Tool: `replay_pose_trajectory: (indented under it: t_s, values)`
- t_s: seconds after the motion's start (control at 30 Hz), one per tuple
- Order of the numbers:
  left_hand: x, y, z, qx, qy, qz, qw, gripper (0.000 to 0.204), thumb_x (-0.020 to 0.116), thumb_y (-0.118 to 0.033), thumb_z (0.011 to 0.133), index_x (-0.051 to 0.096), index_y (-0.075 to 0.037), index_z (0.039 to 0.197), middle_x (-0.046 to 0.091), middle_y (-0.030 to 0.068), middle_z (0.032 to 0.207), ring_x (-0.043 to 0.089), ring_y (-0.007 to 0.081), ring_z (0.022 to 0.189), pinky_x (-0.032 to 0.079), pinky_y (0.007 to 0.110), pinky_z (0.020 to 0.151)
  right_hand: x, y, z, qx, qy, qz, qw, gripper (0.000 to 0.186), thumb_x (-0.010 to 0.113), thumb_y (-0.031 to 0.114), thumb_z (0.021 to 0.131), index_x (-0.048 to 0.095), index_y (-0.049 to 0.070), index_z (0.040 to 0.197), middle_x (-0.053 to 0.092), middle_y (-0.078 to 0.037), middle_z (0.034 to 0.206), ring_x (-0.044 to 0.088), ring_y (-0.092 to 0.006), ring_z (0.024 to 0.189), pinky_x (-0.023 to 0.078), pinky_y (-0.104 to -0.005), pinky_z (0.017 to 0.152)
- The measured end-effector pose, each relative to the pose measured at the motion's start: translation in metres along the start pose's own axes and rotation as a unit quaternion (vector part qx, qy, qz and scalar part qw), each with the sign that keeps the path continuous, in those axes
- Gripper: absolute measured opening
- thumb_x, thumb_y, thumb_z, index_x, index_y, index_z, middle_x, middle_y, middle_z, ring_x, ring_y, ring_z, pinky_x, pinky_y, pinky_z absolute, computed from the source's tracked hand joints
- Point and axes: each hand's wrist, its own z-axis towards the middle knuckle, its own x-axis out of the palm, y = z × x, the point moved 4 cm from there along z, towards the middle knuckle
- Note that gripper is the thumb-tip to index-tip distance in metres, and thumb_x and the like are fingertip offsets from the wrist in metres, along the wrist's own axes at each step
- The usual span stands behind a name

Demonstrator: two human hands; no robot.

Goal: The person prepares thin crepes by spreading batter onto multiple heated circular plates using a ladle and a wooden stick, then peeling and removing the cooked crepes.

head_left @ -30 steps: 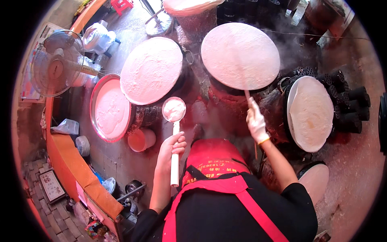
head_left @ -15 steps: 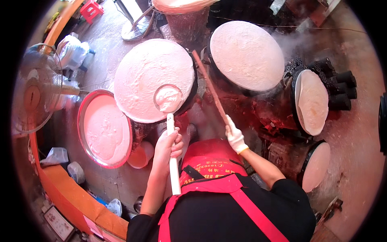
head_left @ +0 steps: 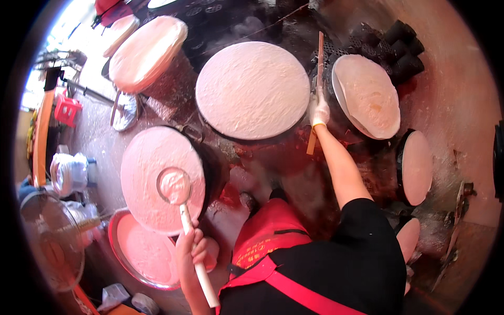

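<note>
I see the left hand [head_left: 191, 244] grip a ladle [head_left: 186, 218] bowl-up, probably against spills. Upper right, the right hand [head_left: 318, 111] clasps a stick [head_left: 320, 63].

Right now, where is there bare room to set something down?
Bare floor shows between the red stool and left disc, and right of the far-right disc. It is crowded beside the middle disc, where the right hand grips a stick, and lower left, where rimmed pan, left hand and ladle cluster in view.
</note>
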Motion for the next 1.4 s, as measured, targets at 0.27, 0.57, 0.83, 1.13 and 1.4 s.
replay_pose_trajectory:
  t_s: [0.27,0.57,0.83,1.13,1.4]
  values:
    - [0.046,-0.002,0.034,-0.08,0.027,0.011,0.996,0.025,0.042,-0.012,0.098,0.046,0.0,0.12,0.035,0.0007,0.074,0.03,0.0043,0.049,0.026,0.014,0.034,-0.052,-0.1,-0.132,0.044,0.102,0.075,0.991,0.043,0.054,0.032,0.092,0.048,0.022,0.134,0.058,-0.027,0.106,0.058,-0.039,0.102,0.046,-0.038,0.082]
    - [0.092,0.021,0.08,-0.147,0.104,0.051,0.982,0.025,0.044,-0.008,0.097,0.043,0.004,0.118,0.036,0.0004,0.073,0.031,0.0038,0.051,0.028,0.014,0.034,-0.249,-0.182,-0.404,0.294,0.216,-0.21,0.907,0.052,0.059,0.028,0.085,0.047,0.024,0.135,0.064,-0.022,0.085,0.062,-0.0407,0.081,0.047,-0.0491,0.07]
    - [0.1,0.049,0.105,-0.186,0.074,0.048,0.979,0.021,0.045,-0.008,0.096,0.047,0.002,0.114,0.037,0.0017,0.071,0.031,0.0059,0.05,0.025,0.016,0.034,-0.211,-0.025,-0.158,-0.077,0.06,-0.102,0.99,0.02,0.051,0.027,0.091,0.053,0.008,0.086,0.06,-0.017,0.079,0.057,-0.0416,0.074,0.045,-0.0504,0.062]
    - [0.165,0.082,0.12,-0.122,0.114,-0.111,0.98,0.023,0.038,-0.008,0.099,0.041,0.007,0.116,0.035,0.0016,0.074,0.033,0.0073,0.055,0.033,0.018,0.041,-0.132,0.053,0.096,-0.065,0.187,-0.162,0.967,0.05,0.063,0.037,0.08,0.055,-0.001,0.112,0.066,-0.024,0.089,0.065,-0.0393,0.086,0.052,-0.0464,0.074]
    - [0.242,0.112,0.145,-0.092,0.114,-0.193,0.97,0.022,0.036,-0.008,0.099,0.039,0.007,0.115,0.036,0.0032,0.076,0.034,0.0079,0.054,0.033,0.019,0.039,-0.226,0.024,0.161,-0.047,0.179,0.037,0.982,0.021,0.062,0.023,0.082,0.069,0.003,0.084,0.067,-0.011,0.071,0.064,-0.0192,0.07,0.048,-0.0348,0.061]
